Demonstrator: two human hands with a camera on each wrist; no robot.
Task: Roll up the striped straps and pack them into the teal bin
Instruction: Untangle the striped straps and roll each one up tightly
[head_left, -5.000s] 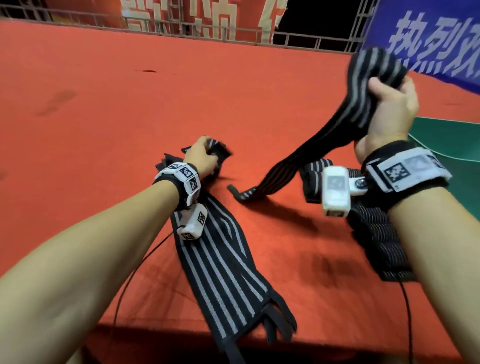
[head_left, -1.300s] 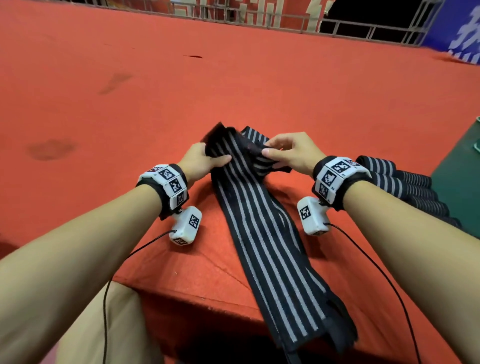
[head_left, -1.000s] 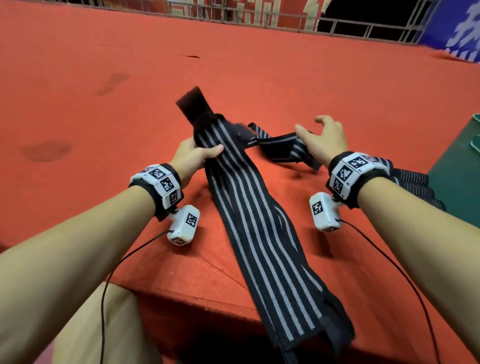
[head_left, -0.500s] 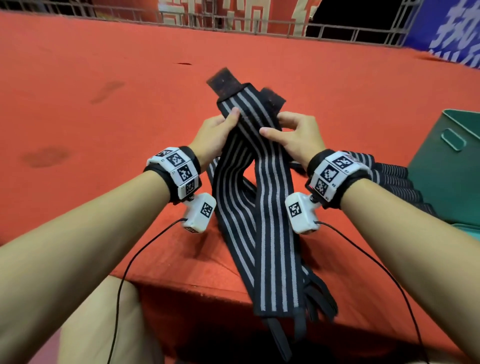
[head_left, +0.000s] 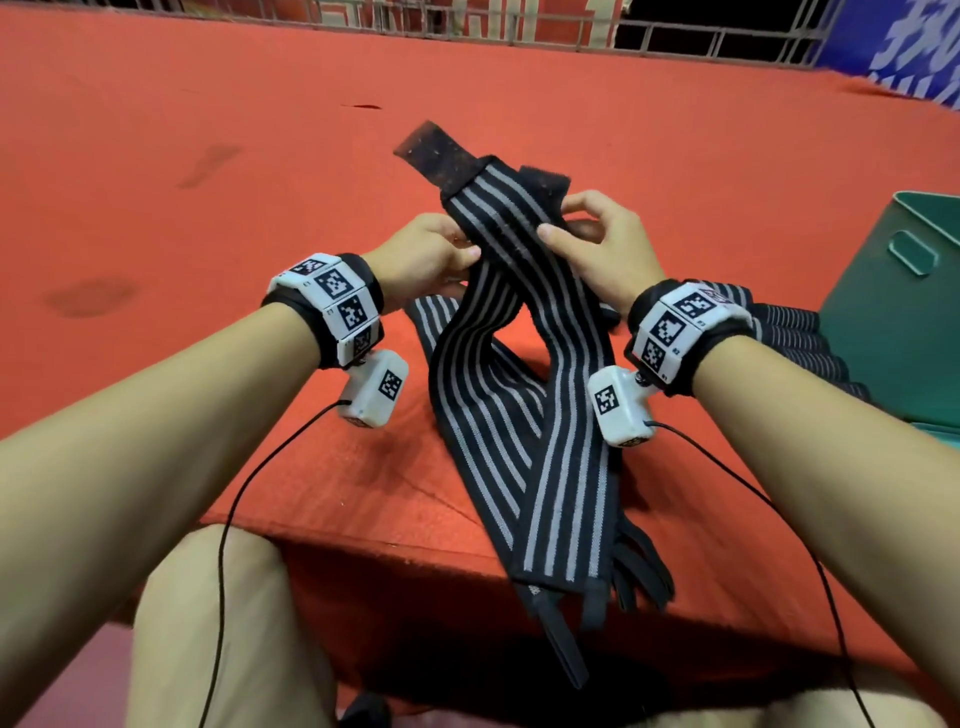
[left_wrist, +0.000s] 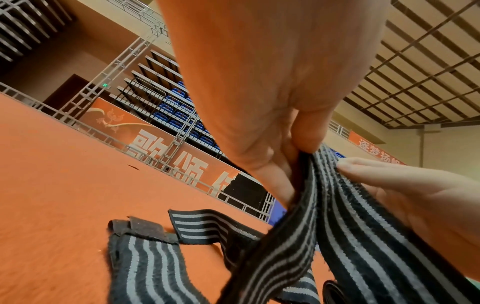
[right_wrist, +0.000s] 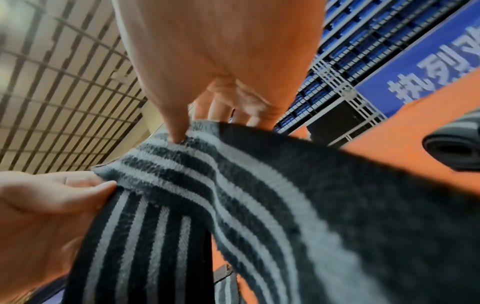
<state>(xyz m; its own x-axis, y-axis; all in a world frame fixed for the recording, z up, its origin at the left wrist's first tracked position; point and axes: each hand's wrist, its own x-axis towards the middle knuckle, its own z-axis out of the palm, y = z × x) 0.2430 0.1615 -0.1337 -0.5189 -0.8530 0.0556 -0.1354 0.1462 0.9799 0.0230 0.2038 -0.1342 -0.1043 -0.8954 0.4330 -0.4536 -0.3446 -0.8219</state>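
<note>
Both hands pinch one striped strap (head_left: 511, 244) above the red table (head_left: 208, 156): left hand (head_left: 421, 257) on its left edge, right hand (head_left: 605, 249) on its right. The strap's tail overhangs the near edge. The teal bin (head_left: 893, 322) stands at the right edge.

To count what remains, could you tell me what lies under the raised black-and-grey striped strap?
Under the raised striped strap, another flat striped strap lies on the red cloth table; its far end is covered.
</note>
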